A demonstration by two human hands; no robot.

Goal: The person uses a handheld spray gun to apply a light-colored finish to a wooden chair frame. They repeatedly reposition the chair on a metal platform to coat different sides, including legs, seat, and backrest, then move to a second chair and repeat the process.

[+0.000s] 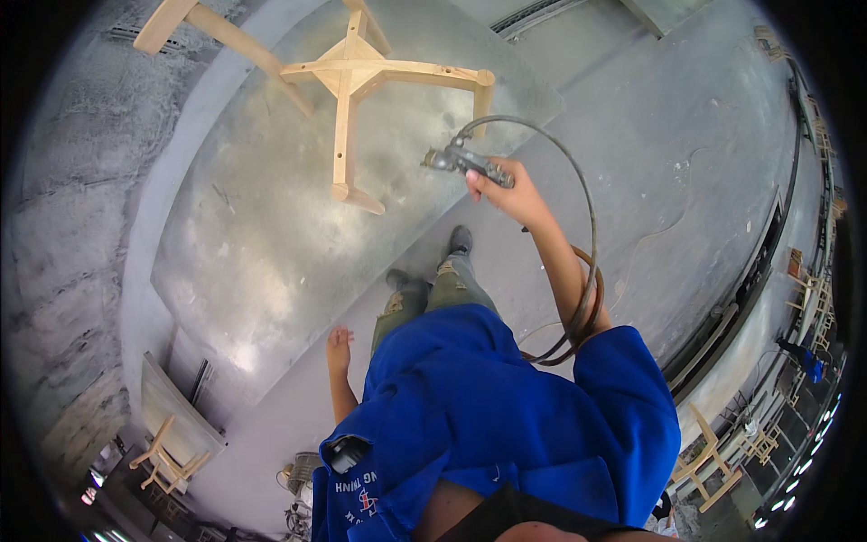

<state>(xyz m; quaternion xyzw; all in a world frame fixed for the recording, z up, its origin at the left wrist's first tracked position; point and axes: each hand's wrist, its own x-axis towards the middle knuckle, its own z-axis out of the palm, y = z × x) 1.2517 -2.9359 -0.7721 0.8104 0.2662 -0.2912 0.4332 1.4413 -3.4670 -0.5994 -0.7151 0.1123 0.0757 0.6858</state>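
My right hand is closed round the handle of a spray gun, held out ahead of me. A dark hose loops from the gun back along my right forearm. The gun's nozzle end points left, toward a bare pale wooden chair frame with crossed rails and legs. A gap separates gun and frame. Low at my left side hangs my left hand, empty, its fingers loosely apart. What supports the chair frame cannot be made out.
Behind the chair frame is a large grey metal sheet. A rough, stained wall runs along the left. Further wooden frames stand at lower left and lower right. A person in blue is far off at right.
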